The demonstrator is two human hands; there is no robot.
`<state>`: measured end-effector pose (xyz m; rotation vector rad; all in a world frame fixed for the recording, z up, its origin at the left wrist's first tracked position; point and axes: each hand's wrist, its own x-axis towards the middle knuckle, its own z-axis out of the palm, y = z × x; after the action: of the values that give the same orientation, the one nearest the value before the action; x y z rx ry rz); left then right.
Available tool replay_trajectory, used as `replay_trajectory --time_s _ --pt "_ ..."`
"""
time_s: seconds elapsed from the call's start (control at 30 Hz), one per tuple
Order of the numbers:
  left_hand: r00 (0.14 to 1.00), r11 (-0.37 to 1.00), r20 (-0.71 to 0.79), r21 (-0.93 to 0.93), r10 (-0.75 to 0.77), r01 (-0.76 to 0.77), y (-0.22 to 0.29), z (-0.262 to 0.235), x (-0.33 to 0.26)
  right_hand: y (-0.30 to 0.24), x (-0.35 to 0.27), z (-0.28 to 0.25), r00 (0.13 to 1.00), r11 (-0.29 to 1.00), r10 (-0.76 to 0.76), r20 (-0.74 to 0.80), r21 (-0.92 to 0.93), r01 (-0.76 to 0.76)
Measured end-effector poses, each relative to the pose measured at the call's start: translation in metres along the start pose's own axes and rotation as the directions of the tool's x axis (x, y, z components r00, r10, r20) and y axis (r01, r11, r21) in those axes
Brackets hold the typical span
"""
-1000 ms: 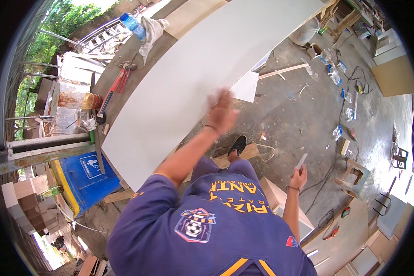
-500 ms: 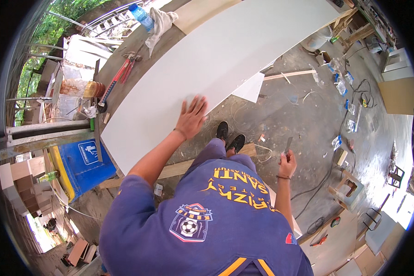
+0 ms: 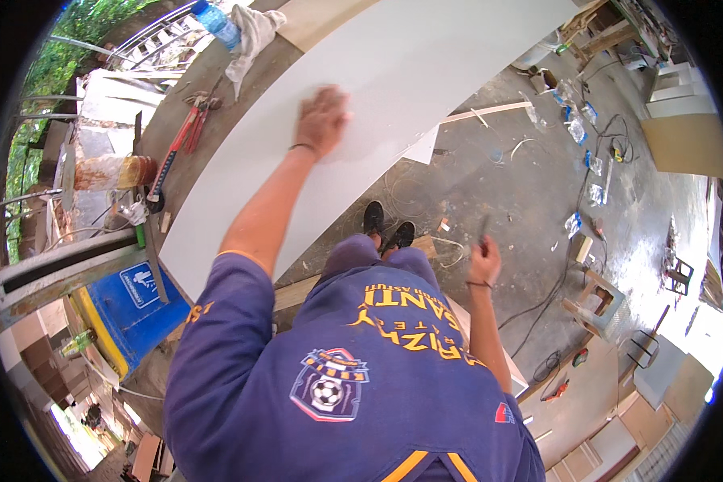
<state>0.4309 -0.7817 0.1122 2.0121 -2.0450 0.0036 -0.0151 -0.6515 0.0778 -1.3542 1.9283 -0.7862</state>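
Note:
A large white panel [image 3: 241,193] slopes across the view from lower left to upper right. My left hand [image 3: 323,124] lies palm down on its face, towards the middle; the fingers are blurred by motion but look outstretched, holding nothing. Off to the right, over the floor, my right hand [image 3: 484,262] is closed around the lower end of a small, dark, flat-bladed tool [image 3: 484,229]. The blade points up and away from me and is smeared, so its exact kind is unclear. The right hand is apart from the panel.
Red-handled bolt cutters [image 3: 186,132], a grey rag [image 3: 253,44] and a blue-capped bottle [image 3: 217,24] lie beyond the panel. A blue and yellow bin [image 3: 132,301] stands at left. Plastic packets [image 3: 574,128], cables [image 3: 550,297] and a small stool [image 3: 594,301] are on the floor at right.
My left hand has slid farther up the panel, away from me and from its near edge. My right hand, still holding the flat-bladed tool, has shifted slightly. The whole view has turned a little.

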Motion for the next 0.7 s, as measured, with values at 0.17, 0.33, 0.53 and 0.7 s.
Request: replay_trajectory --time_s 0.17,0.33,0.53,0.7 --pt "0.929 0.927 -0.054 0.068 -0.365 0.368 -0.078 -0.014 -0.05 -0.099 0.046 0.066 0.921 0.952 -0.306 0.242 0.1 0.29" --pt "0.916 0.914 -0.085 0.074 -0.393 0.399 -0.065 -0.023 -0.044 -0.175 0.19 0.087 0.819 0.793 -0.564 0.105 -0.209 0.572" --pt "0.913 0.91 -0.078 0.079 -0.401 0.406 -0.063 -0.023 -0.05 -0.182 0.261 0.103 0.58 0.48 -0.806 0.117 -0.444 0.757" --pt "0.915 0.912 -0.064 0.077 -0.398 0.402 -0.056 -0.029 -0.045 -0.156 0.118 0.134 0.311 0.313 -0.942 0.125 0.0 0.95"
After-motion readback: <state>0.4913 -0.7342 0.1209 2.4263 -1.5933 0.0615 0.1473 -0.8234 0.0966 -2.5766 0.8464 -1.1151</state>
